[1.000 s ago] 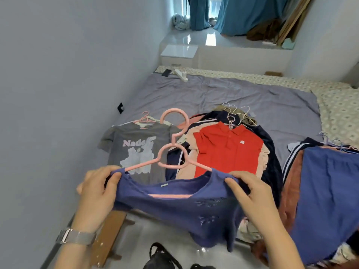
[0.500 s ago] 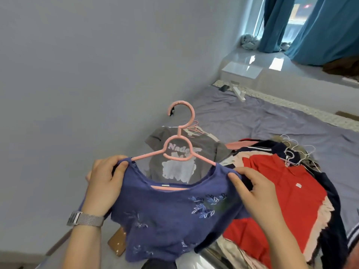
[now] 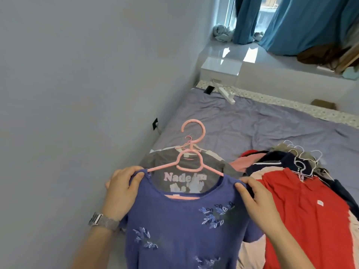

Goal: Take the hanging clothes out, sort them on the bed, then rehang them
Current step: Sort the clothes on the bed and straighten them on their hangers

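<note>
The person is holding a blue embroidered top [image 3: 180,226] up over the near edge of the bed [image 3: 252,121], the garment hanging on a pink hanger [image 3: 191,162] whose hook is pointing toward twelve o'clock. The left hand [image 3: 121,193], wearing a metal-band watch [image 3: 103,221] at the wrist, is pinching the top's left shoulder at about nine o'clock from the neckline, thumb in front and fingers curled behind the cloth. The right hand [image 3: 258,202] is pinching the opposite shoulder at about three o'clock, thumb lying along the seam. Seen through the neckline, a grey printed T-shirt [image 3: 219,166] is lying flat on the purple sheet, on a hanger of its own. At two o'clock from the blue top, a red polo shirt [image 3: 307,216] is lying on top of a pile of other clothes, with a cluster of white wire hangers [image 3: 299,158] sticking out at the pile's far end. Toward twelve o'clock, at the head of the bed, a white power strip [image 3: 226,95] and a dark phone [image 3: 208,90] are resting beside each other, and teal curtains [image 3: 291,22] are hanging above the window ledge beyond.
</note>
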Demonstrator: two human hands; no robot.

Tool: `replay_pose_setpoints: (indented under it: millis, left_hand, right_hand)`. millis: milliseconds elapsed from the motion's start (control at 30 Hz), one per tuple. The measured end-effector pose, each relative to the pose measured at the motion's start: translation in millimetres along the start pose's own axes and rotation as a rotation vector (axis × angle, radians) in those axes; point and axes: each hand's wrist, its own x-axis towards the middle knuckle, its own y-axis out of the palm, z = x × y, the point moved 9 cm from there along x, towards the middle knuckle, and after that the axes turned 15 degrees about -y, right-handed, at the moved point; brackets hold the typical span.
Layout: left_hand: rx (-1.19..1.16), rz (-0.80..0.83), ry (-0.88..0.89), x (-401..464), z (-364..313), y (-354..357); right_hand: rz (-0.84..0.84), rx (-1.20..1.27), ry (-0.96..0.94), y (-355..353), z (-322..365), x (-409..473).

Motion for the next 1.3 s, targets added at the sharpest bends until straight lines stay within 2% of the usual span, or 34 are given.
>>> replay_pose_setpoints:
  millis: [100,167,233,300,400,500,600,667,733,967,1033,1133,1300]
  left_hand:
    - [-0.003,-0.014,-0.005,80.6,1.6,24.2]
    - [0.002,0.063,-0.032,134.3,12.6,66.5]
    - [0.045,0.157,-0.064,175.7,24.1,116.8]
    - [0.193,0.174,-0.115,209.9,35.7,157.0]
    - [0.327,0.217,-0.149,259.0,47.9,201.6]
    - [0.332,0.277,-0.193,313.2,77.4,238.7]
    - [0.267,0.188,-0.232,347.7,104.1,257.9]
    - [0.363,0.164,-0.161,338.9,110.3,279.5]
    - [0.429,0.235,-0.098,303.5,111.2,305.5]
    - [0.486,0.737,0.116,148.3,75.8,402.9]
    - [0.407,0.874,0.144,120.9,50.2,423.7]
    - [0.256,0.893,0.195,99.1,8.1,443.8]
    - [0.243,0.897,0.297,60.2,-40.0,469.7]
  right_hand:
    - [-0.093,-0.155,-0.028,5.0,-7.9,65.9]
    - [-0.102,-0.375,0.017,13.0,-30.7,103.2]
    - [0.021,-0.489,0.16,34.8,-67.5,122.6]
    - [0.228,-0.535,0.278,64.6,-105.4,122.6]
    - [0.434,-0.493,0.398,101.8,-162.9,96.3]
    - [0.493,-0.386,0.509,121.3,-208.2,58.9]
    - [0.534,-0.328,0.559,129.2,-235.8,27.8]
    - [0.569,-0.296,0.595,131.0,-247.2,7.7]
    - [0.594,-0.251,0.673,129.9,-256.3,-15.9]
    - [0.566,-0.233,0.85,88.3,-268.1,-73.7]
    - [0.503,-0.244,0.876,67.4,-273.1,-83.4]
    - [0.366,-0.265,0.89,31.0,-283.2,-93.8]
    - [0.164,-0.277,0.961,-20.8,-299.8,-131.8]
